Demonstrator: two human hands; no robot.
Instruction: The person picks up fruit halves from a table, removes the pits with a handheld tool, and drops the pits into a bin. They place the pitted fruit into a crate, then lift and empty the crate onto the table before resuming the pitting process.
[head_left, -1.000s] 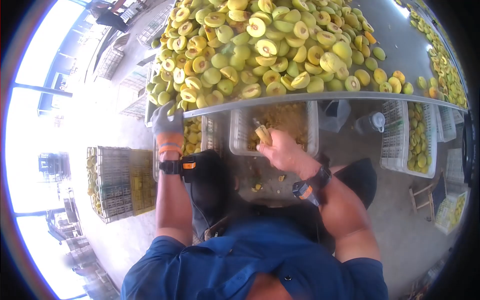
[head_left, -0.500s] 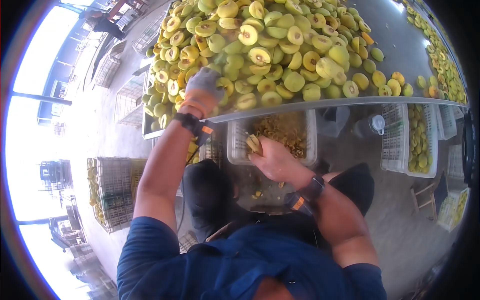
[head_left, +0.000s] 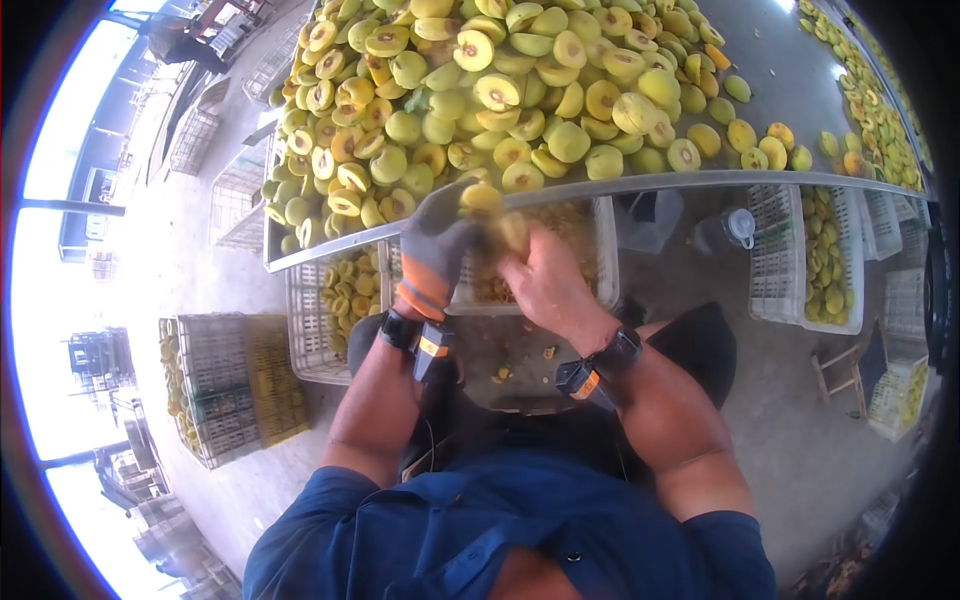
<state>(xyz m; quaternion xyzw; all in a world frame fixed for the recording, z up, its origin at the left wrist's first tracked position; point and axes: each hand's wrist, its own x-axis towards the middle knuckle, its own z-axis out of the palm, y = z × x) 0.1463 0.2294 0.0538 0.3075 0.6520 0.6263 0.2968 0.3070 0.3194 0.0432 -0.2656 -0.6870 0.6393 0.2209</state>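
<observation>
My left hand (head_left: 440, 245), in a grey and orange glove, is closed around a greenish-yellow peach half (head_left: 482, 199) just below the front edge of the table. My bare right hand (head_left: 548, 277) is close beside it, its fingers pinched on a small yellowish-tan piece (head_left: 514, 232) that meets the fruit. Motion blurs this piece, and I cannot tell its kind. Both hands are over a white crate (head_left: 608, 255) holding brown pits and scraps. A large heap of halved peaches (head_left: 570, 142) lies on the metal table above my hands.
The table's raised metal rim (head_left: 660, 184) runs across in front of me. A crate of fruit halves (head_left: 310, 320) stands below it at left, and another crate (head_left: 780, 265) at right. A clear jug (head_left: 738, 228) stands near the latter. Stacked crates (head_left: 215, 370) are farther left.
My left hand has come back from the heap, down and right, with a peach half in it. My right hand has risen slightly to meet it.
</observation>
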